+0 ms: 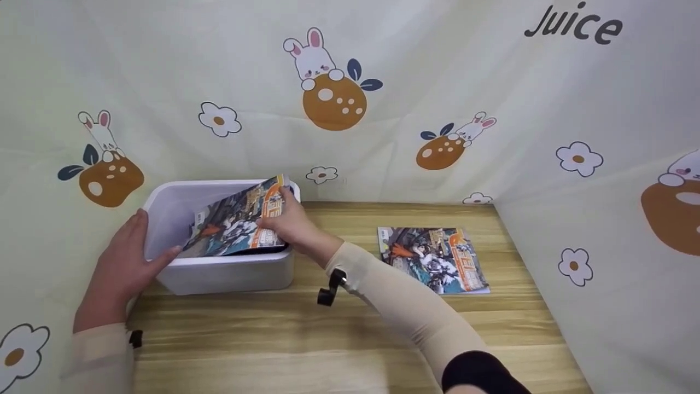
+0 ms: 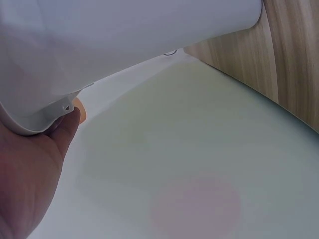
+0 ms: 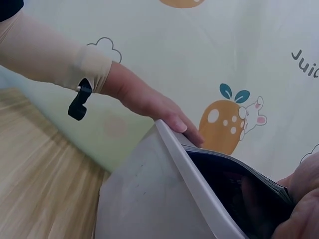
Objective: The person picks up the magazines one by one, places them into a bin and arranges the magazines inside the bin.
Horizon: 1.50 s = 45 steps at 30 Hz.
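Note:
A white plastic bin (image 1: 229, 276) stands at the back left of the table, against the cloth. My left hand (image 1: 120, 260) holds its left corner, thumb along the front rim; the left wrist view has fingertips under the lip. Tilted inside the bin is a magazine (image 1: 235, 227) with a colourful cover, its upper right end by the right rim. My right hand (image 1: 295, 221) grips that end, thumb on the cover. From the right wrist view, dark pages (image 3: 249, 184) bow inside the bin. Whether more than one magazine is held, I cannot tell.
A magazine with a matching cover (image 1: 432, 257) lies flat on the wooden table (image 1: 328, 345), right of the bin. Pale cloth (image 1: 383, 137) printed with rabbits, oranges and flowers hangs behind and along both sides. Black clips (image 1: 331, 290) are attached near both wrists.

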Available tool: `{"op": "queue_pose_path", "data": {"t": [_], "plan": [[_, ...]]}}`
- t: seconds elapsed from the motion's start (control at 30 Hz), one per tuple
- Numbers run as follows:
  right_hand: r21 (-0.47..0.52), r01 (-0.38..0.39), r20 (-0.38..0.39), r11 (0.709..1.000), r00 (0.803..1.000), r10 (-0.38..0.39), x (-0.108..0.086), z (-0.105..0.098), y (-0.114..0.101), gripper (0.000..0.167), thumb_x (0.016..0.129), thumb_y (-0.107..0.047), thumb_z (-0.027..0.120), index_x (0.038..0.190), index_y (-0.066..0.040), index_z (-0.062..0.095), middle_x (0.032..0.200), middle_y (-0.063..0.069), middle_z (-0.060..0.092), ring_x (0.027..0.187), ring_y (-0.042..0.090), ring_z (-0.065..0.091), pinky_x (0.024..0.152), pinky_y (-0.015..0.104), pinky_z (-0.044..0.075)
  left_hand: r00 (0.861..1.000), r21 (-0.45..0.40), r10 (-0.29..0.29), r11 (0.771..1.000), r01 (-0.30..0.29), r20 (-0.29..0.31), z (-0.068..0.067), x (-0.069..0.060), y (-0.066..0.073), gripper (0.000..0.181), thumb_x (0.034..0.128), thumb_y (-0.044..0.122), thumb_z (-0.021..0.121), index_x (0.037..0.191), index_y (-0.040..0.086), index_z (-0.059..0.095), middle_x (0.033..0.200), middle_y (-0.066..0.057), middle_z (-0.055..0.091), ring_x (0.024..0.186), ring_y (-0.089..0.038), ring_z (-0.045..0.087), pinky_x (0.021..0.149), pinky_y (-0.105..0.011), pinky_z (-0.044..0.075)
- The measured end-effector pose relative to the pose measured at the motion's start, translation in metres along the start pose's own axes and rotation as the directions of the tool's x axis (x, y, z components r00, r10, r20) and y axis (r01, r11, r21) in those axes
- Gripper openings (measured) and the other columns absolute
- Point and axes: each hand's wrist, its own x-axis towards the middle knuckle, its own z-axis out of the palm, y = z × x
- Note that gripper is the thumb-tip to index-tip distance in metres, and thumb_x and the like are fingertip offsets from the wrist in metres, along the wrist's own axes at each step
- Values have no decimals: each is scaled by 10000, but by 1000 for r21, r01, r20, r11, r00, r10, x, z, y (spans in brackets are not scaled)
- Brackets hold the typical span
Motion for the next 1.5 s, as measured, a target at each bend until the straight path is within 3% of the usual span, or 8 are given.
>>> {"op": "queue_pose_path", "data": {"t": [0.23,0.67,0.93,1.07,1.17,1.33,1.4,1.5], "plan": [[18,19,15,1000,1000,-20,1,10,0,1072,840,116,857,1738,-55,295,1484,235,586,977,236,735,892,331,662,1000,-1,11,1000,-11,-9,-1,-1,-1,1186,1018,617,699,1765,18,-2,1799,-332,99,1630,-601,133,1200,-863,176],[6,5,12,1000,1000,-5,6,17,4,1071,878,50,875,1757,-115,287,1371,163,653,872,220,747,821,323,667,1000,0,12,1000,-12,0,0,5,3,1202,1013,637,702,1770,45,-19,1809,-312,92,1626,-598,147,1190,-868,195],[8,2,13,1000,1000,-2,5,19,4,1102,867,37,896,1765,-165,290,1566,201,560,843,192,720,809,321,662,1000,2,7,1000,-7,3,2,4,0,1197,1014,633,700,1770,43,-17,1810,-310,92,1627,-594,152,1177,-872,214],[-21,34,-5,999,999,-34,1,24,6,1054,900,-98,917,1759,-182,313,1653,219,483,1052,202,692,972,323,610,1000,2,-1,1000,1,5,3,-2,-6,1176,1028,622,679,1764,26,-18,1803,-328,85,1631,-597,132,1202,-864,183],[-18,89,-76,996,993,-90,-3,25,10,930,919,-215,923,1700,-177,420,1532,219,528,1088,156,633,969,273,576,1000,0,1,1000,-1,6,3,-5,-9,1162,1034,615,668,1759,8,-7,1794,-344,95,1629,-601,132,1219,-855,167],[140,234,-149,962,966,-213,-10,12,16,579,943,-106,887,1453,-87,613,1002,66,530,673,82,545,573,237,531,1000,7,5,1000,-5,8,4,-4,-9,1160,1036,625,663,1763,12,-1,1791,-347,108,1625,-603,144,1221,-852,170],[183,264,-143,947,960,-240,-13,-2,19,466,947,-39,859,1359,-31,641,936,11,500,650,69,522,575,211,494,1000,12,7,1000,-7,7,4,-2,-8,1159,1036,626,661,1762,10,0,1792,-346,104,1627,-601,139,1225,-848,166],[157,257,-113,954,964,-241,-22,-39,28,373,971,-15,820,1300,11,647,975,1,555,749,75,566,666,214,540,1000,21,12,1000,-12,9,3,4,-4,1162,1037,637,654,1763,15,-6,1797,-337,92,1633,-594,129,1230,-844,161]]}}
